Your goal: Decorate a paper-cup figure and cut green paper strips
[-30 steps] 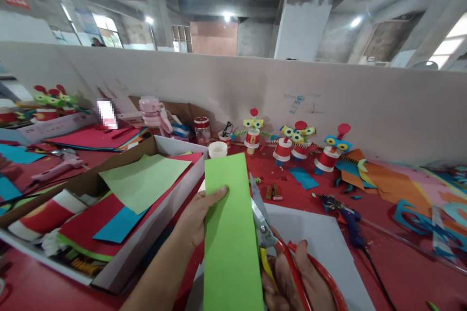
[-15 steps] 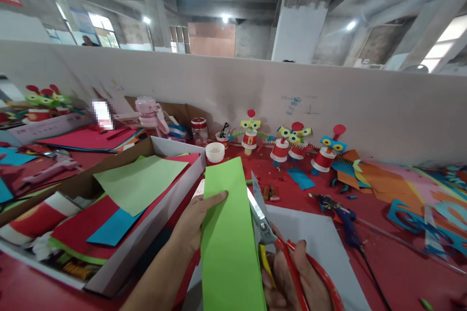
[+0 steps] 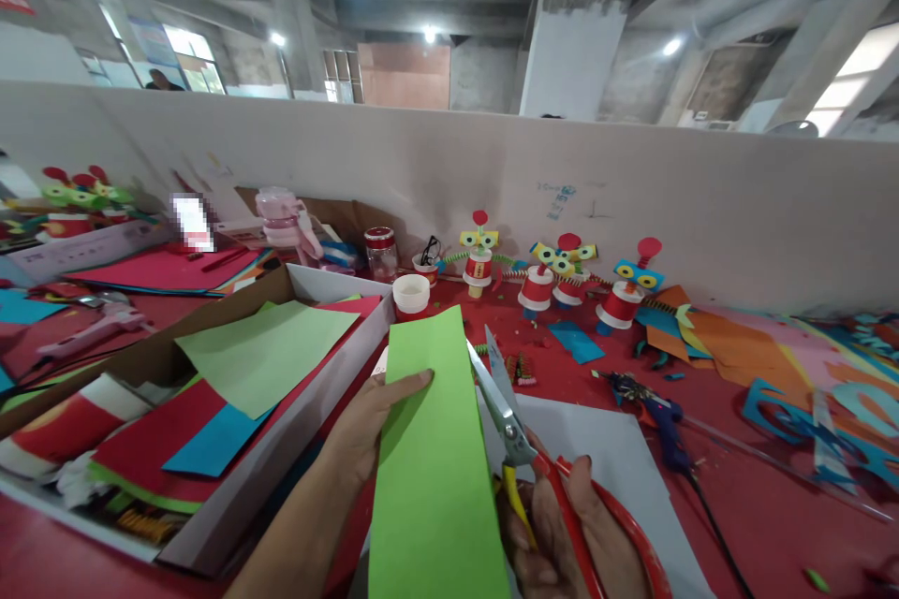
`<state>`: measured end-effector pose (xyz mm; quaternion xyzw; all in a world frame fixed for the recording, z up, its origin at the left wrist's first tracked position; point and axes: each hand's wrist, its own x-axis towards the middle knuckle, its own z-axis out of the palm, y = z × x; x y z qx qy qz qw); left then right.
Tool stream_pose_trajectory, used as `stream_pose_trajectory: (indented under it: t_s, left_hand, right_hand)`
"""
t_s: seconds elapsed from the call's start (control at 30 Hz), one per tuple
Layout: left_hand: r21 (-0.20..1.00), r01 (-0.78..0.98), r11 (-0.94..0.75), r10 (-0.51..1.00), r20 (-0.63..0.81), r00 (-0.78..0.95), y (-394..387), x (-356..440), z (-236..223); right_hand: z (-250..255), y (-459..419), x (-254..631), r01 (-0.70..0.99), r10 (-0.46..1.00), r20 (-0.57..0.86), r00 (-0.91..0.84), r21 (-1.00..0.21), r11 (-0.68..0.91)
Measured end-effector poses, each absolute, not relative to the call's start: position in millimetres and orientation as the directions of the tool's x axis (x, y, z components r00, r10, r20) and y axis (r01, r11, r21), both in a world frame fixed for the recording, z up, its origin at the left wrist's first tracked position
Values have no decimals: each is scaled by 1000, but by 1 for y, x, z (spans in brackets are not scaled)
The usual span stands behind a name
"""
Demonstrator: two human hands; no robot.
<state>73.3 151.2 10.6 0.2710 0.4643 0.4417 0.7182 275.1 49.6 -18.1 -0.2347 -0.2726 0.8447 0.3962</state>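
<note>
My left hand (image 3: 361,426) grips a long bright green paper strip (image 3: 435,459) by its left edge, thumb lying across the front. The strip stands upright, tilted toward me. Around the red handles of a pair of scissors (image 3: 516,435) my right hand (image 3: 572,533) is closed. The scissor blades are a little apart and point upward beside the strip's right edge. A yellow-handled tool (image 3: 518,505), its kind unclear, is also held in my right hand, partly hidden by the fingers. Beneath both hands lies a white sheet (image 3: 596,449) on the red table (image 3: 744,524).
A cardboard box (image 3: 281,449) of coloured paper stands at left. Several paper-cup figures (image 3: 478,267) line the partition (image 3: 316,140) behind a white cup (image 3: 411,297). A purple glue gun (image 3: 667,426) with a cord and orange paper (image 3: 737,346) lie at right.
The green strip and my left hand have shifted slightly left. The scissors have moved a little away from the strip's right edge, and a wider gap shows between them.
</note>
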Motion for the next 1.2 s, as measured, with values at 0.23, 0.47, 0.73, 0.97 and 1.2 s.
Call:
stream_pose_trajectory:
  t_s: [0.23,0.47,0.73,0.97,1.2]
  left_hand:
    - [814,-388,432,902,-393,181,152,74,12]
    - [796,-385,467,884,-429,187,154,70,14]
    - [794,-324,515,849,-420,322,147,81,8]
    - [714,-350,606,783,-460,418,141,90,5]
    - [748,-443,494,868,-399,296,151,83,9]
  right_hand:
    - [-16,51,276,-524,794,-126,-595,-688,-502]
    - [-15,53,285,-479,768,-193,-610,-683,-552]
    - [-13,52,280,-533,830,-176,-530,-692,-487]
    - [-15,49,275,-598,889,-104,-446,-704,-383]
    - [-23,50,272,-614,868,-96,-488,-668,-419]
